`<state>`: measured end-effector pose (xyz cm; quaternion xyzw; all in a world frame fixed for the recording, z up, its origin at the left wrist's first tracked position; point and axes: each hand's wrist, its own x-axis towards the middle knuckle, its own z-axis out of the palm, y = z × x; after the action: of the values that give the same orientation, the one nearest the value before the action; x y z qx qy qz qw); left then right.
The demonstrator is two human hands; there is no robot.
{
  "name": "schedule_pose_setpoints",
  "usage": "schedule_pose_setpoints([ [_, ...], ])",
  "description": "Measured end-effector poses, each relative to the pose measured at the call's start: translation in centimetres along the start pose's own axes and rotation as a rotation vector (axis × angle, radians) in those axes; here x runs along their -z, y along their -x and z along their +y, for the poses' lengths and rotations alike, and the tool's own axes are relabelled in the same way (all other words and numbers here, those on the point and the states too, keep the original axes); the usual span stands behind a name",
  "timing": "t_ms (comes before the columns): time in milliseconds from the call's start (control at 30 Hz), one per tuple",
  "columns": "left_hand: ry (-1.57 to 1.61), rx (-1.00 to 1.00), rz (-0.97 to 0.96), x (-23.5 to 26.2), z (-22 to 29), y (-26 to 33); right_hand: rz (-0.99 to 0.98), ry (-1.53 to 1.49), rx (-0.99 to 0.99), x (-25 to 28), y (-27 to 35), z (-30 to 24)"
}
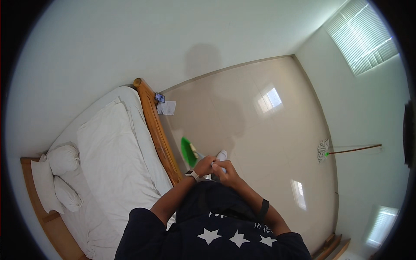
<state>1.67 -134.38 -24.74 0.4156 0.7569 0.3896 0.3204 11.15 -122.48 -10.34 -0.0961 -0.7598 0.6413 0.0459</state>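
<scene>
A broom with green bristles [187, 152] is held low in front of me, its head beside the bed's wooden footboard. The head looks slightly blurred. My left hand [204, 166] is closed around its pale handle, a watch on the wrist. Close beside it, my right hand [228, 175] is also closed on the handle, nearer my body. A dark band circles my right forearm. Just beyond the hands, a white shape [222, 155], perhaps a socked foot, rests on the tiled floor [268, 143].
To the left stands a bed with white sheets [112, 143], pillows and a carved wooden footboard [156, 125]. A phone [160, 97] and a paper sheet [167, 108] lie by its far corner. A mop [323, 151] leans at the right wall. Wooden pieces [333, 249] lie lower right.
</scene>
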Motion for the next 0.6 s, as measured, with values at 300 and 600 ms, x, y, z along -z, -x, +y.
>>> schedule_pose_setpoints([
  [300,0.293,-0.335,0.34,-4.9,1.3,-10.0,-0.151,0.374,0.106,2.2,-3.7,-1.2],
  [600,0.307,-0.428,0.497,3.2,14.8,-14.5,0.053,0.233,0.111,9.6,-6.1,-10.5],
])
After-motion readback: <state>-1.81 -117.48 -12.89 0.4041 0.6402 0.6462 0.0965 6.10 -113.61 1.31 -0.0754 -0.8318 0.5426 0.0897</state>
